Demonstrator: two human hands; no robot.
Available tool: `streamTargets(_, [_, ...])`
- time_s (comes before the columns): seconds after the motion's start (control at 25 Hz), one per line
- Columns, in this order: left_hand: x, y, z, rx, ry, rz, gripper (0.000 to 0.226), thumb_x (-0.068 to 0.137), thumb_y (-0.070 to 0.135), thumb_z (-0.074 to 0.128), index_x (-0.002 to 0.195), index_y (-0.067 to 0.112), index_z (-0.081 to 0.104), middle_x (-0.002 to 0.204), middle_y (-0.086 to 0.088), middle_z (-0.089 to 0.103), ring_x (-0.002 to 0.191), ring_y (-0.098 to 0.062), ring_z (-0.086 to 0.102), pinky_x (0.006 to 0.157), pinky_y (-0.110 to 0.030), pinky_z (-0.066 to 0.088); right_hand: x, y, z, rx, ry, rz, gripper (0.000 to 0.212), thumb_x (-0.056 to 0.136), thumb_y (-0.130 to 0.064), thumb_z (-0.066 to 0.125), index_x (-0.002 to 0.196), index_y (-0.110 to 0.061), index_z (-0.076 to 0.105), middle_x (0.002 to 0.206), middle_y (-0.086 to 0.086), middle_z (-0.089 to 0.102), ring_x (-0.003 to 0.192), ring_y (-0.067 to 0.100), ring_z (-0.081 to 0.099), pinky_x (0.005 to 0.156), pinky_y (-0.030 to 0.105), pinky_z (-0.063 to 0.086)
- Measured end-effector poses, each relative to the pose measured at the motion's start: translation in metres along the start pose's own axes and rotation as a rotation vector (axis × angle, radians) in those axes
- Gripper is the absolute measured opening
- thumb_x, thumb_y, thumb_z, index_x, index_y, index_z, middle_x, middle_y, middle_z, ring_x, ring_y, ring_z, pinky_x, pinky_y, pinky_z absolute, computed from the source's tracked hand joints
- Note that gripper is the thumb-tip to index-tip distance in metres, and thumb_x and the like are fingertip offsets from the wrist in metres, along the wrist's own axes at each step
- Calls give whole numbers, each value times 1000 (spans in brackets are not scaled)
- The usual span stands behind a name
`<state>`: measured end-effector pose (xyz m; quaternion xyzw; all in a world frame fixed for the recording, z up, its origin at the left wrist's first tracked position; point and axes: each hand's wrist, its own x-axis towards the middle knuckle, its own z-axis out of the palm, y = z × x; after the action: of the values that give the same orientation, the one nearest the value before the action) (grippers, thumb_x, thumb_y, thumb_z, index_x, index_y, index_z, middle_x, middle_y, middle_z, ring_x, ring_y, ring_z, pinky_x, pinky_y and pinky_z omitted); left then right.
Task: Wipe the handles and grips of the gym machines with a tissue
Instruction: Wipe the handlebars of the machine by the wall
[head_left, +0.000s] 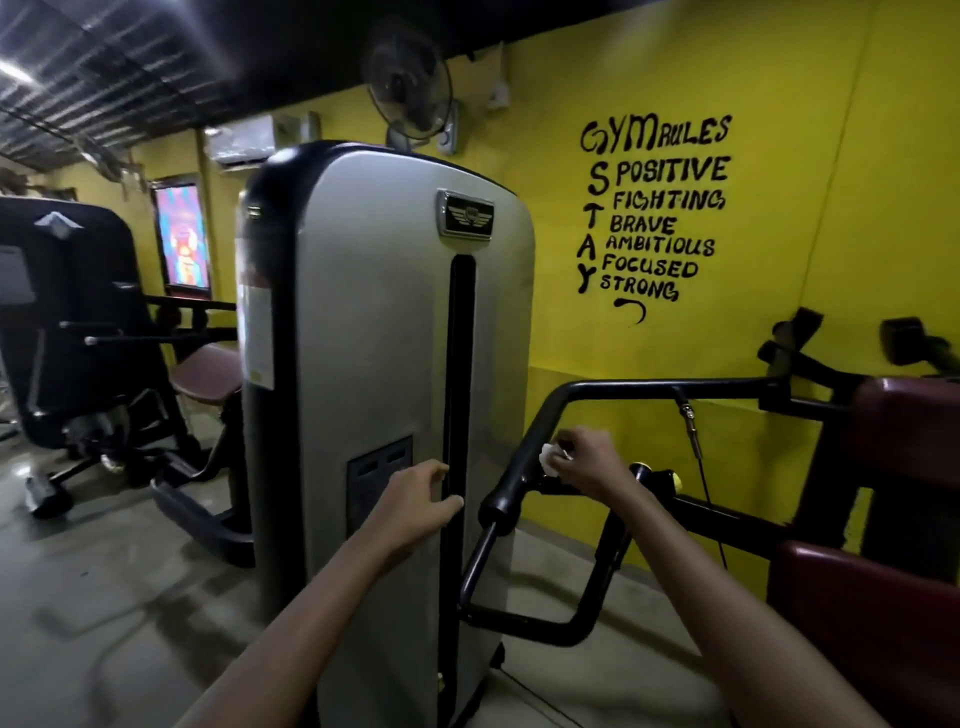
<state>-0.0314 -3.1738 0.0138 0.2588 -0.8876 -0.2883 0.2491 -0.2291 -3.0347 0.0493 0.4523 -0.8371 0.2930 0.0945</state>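
Hands first: my left hand is resting against the grey shroud in front of me, fingers loosely curled, grasping nothing. My right hand, slightly farther and to the right, is pinching the white tissue against the black handle. Maroon pads are sitting at the near right. Farther off, the yellow wall is carrying painted gym rules, with a fan mounted above the shroud.

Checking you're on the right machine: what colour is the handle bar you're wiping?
Black. The handle bar shows best in the head view, with the white tissue in the right hand against it.
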Motion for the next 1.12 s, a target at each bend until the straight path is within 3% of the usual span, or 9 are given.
streamTargets(0.2, [74, -20, 26, -32, -96, 83, 54, 87, 27, 66, 135, 9, 50, 135, -9, 55, 125, -19, 52, 94, -19, 38, 34, 15, 26, -86, 6, 115, 21, 90, -16, 54, 76, -2, 61, 75, 10, 59, 65, 17, 48, 51, 27, 29])
streamTargets(0.28, [105, -27, 39, -49, -146, 136, 51, 88, 25, 65, 134, 8, 51, 132, -9, 57, 121, -19, 53, 89, -18, 38, 46, 26, 36, -114, 44, 174, 23, 90, -17, 55, 81, 1, 64, 76, 11, 60, 68, 19, 49, 52, 28, 30])
streamTargets(0.48, [172, -47, 75, -108, -273, 233, 53, 88, 24, 64, 136, 8, 49, 137, -10, 53, 126, -21, 50, 99, -25, 39, 66, 43, 57, -139, 92, 309, 22, 92, -19, 56, 87, 1, 66, 84, 10, 63, 75, 19, 55, 54, 26, 36])
streamTargets(0.72, [212, -56, 121, -167, -404, 312, 49, 86, 28, 66, 128, 6, 53, 125, -10, 57, 118, -25, 54, 85, -23, 37, 73, 49, 76, -196, 126, 386, 19, 91, -16, 57, 90, -2, 70, 96, 9, 70, 79, 12, 57, 61, 24, 38])
streamTargets(0.96, [214, -54, 141, -220, -412, 387, 63, 89, 33, 63, 141, 7, 39, 141, -9, 44, 128, -23, 45, 98, -27, 36, 71, 51, 72, -248, 149, 415, 14, 89, -13, 60, 93, -4, 70, 98, 8, 69, 86, 19, 61, 68, 28, 46])
streamTargets(1.12, [210, -59, 146, -206, -409, 376, 70, 90, 31, 61, 147, 5, 30, 153, -11, 30, 141, -23, 29, 110, -27, 26, 76, 48, 84, -274, 128, 387, 17, 92, -18, 58, 95, -6, 69, 99, 8, 65, 90, 22, 61, 75, 37, 52])
